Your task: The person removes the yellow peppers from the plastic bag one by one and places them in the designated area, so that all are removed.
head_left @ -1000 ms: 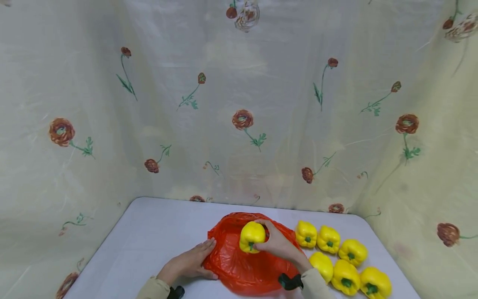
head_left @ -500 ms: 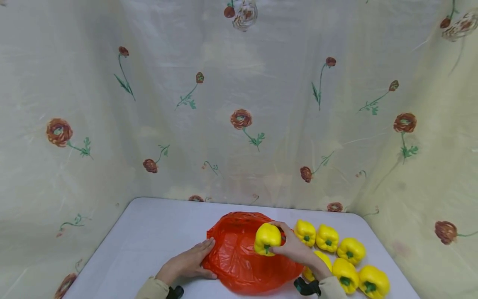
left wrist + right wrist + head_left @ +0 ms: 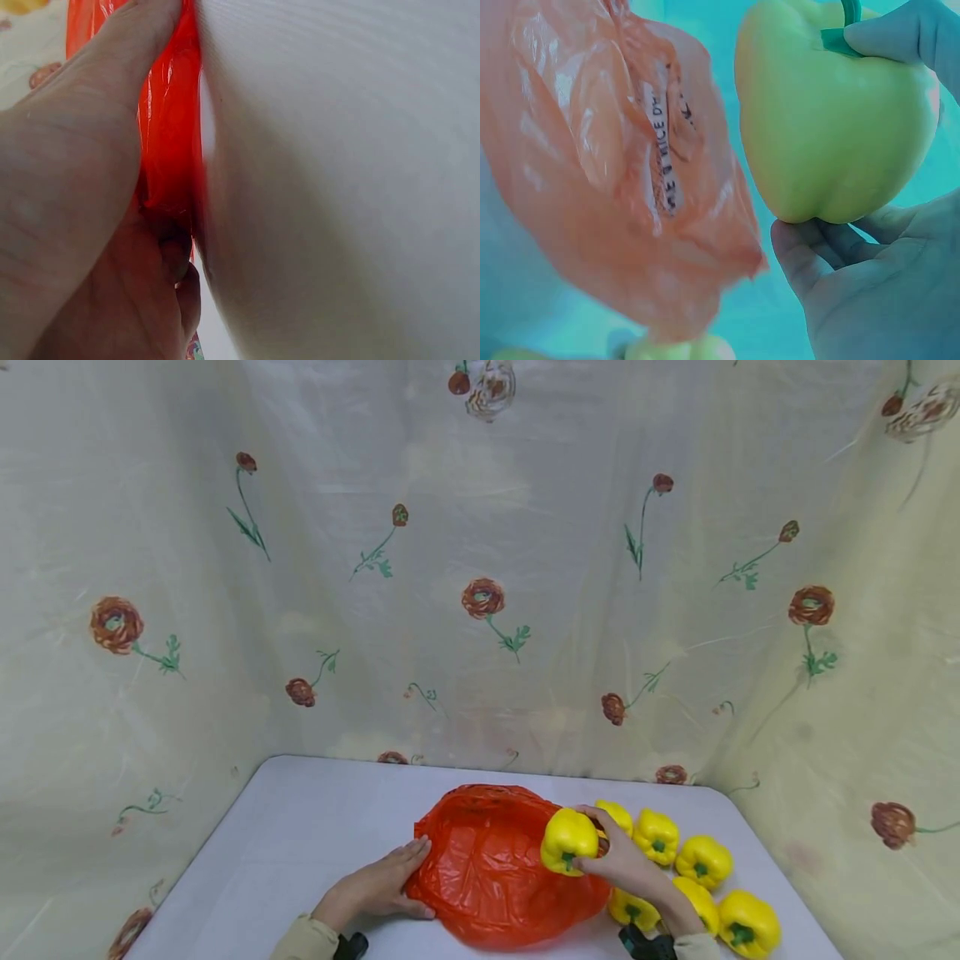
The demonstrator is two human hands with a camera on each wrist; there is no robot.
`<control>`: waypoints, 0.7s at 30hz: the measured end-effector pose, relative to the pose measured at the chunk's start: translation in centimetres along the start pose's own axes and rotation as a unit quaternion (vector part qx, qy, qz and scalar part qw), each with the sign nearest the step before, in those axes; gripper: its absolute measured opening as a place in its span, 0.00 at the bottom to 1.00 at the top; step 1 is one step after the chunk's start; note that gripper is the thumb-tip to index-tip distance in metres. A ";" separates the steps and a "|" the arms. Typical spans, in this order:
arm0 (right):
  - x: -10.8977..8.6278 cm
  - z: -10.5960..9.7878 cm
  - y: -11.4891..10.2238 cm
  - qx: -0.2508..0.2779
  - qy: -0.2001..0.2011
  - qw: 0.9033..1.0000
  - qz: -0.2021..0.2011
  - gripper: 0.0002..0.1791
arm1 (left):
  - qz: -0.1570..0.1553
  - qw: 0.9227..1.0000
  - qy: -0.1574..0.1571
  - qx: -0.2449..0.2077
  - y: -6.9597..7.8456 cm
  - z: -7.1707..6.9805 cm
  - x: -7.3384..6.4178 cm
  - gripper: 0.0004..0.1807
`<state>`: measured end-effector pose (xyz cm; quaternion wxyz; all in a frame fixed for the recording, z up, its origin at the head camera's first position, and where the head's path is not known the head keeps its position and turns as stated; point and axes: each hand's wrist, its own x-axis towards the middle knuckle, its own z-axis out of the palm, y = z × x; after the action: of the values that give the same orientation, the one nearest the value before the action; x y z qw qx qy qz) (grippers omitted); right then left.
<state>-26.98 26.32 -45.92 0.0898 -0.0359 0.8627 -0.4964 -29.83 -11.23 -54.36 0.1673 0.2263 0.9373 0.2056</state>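
Observation:
A red plastic bag (image 3: pixel 495 868) sits with its mouth spread wide on the white table. Along its left side rests my left hand (image 3: pixel 381 881), fingers stretched out against the plastic; the left wrist view shows the hand (image 3: pixel 82 165) right up against the red film (image 3: pixel 169 142). My right hand (image 3: pixel 628 864) grips a yellow bell pepper (image 3: pixel 566 839) above the bag's right rim. In the right wrist view, the thumb presses beside the green stem of this pepper (image 3: pixel 832 127) and the fingers support its opposite end. Printed lettering shows on the bag (image 3: pixel 622 142).
To the right of the bag, several more yellow bell peppers (image 3: pixel 705 860) stand grouped on the table (image 3: pixel 322 810), partly hidden behind my right hand and forearm. A floral curtain (image 3: pixel 555 693) hangs behind the table and along both sides.
My right hand has carried the bell pepper rightward, from over the middle of the bag to its right rim. The left hand stays at the bag's left side.

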 end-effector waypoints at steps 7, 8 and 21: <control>-1.1 -2.5 1.0 -0.008 0.011 1.000 -0.005 0.46 | -0.001 1.000 -0.002 -0.005 0.0 -0.1 0.1 0.60; -1.3 -2.8 1.1 -0.008 0.013 1.000 -0.006 0.46 | -0.001 1.000 -0.001 -0.004 0.0 -0.1 0.1 0.60; -3.3 -6.7 2.7 -0.046 0.042 0.998 -0.003 0.46 | -0.002 1.000 -0.002 -0.008 0.1 0.0 0.1 0.60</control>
<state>-24.91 33.88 -44.54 0.0499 -0.0219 0.8874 -0.4577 -29.90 -11.06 -54.29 0.1718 0.2236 0.9356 0.2126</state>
